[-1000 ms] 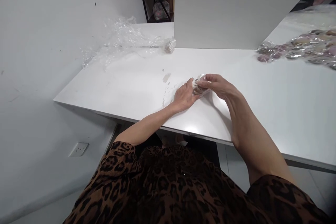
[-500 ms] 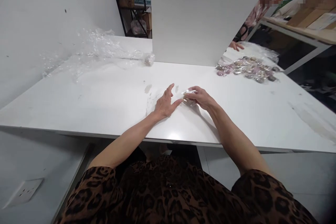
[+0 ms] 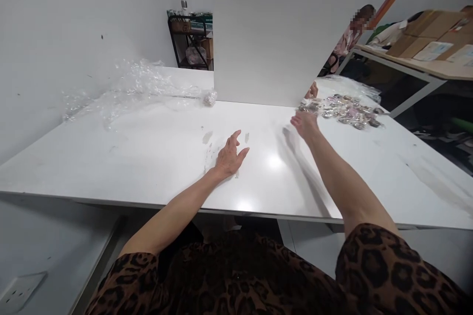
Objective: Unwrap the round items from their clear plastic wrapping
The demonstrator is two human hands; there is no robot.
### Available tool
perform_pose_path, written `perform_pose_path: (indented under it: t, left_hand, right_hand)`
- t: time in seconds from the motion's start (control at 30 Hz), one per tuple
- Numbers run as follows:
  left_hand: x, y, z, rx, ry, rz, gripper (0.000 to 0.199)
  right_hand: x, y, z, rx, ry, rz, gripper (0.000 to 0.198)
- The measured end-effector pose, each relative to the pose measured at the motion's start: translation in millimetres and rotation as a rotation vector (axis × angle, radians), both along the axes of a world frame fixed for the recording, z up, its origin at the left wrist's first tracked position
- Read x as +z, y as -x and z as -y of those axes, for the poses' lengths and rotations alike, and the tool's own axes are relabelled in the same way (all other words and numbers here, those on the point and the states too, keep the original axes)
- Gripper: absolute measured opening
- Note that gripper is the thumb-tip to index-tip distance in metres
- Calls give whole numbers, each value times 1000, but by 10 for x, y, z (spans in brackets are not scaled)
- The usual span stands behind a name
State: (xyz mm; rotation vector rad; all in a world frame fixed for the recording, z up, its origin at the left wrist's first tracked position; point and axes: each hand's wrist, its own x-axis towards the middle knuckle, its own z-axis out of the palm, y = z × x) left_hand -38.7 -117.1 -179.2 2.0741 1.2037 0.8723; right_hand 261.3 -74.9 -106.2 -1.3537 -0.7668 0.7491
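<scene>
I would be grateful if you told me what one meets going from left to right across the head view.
Wall socket, crumpled clear plastic film, left hand, right hand, pile of small plastic-wrapped items, cardboard box.

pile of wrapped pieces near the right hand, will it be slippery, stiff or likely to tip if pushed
The pile of wrapped pieces may be slippery, since its clear plastic shines. It would probably shift unevenly rather than move as one stiff block, as it shows many small lumps. Tipping seems unlikely, because it lies low and spread out on the table.
</scene>
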Motion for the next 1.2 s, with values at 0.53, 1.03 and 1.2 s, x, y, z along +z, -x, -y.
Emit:
perform_pose_path:
  t: [0.53, 1.03, 1.2]
  left_hand:
    - [418, 411, -1422, 488, 0, -144, 33]
    - [262, 3, -2391, 545, -137, -582, 60]
    - [392, 192, -2014, 521, -91, -306, 44]
  right_hand:
    - [-458, 1812, 703, 349, 134, -355, 36]
    - [-634, 1776, 589, 461, 103, -230, 35]
    - [-622, 1703, 530, 401, 102, -243, 33]
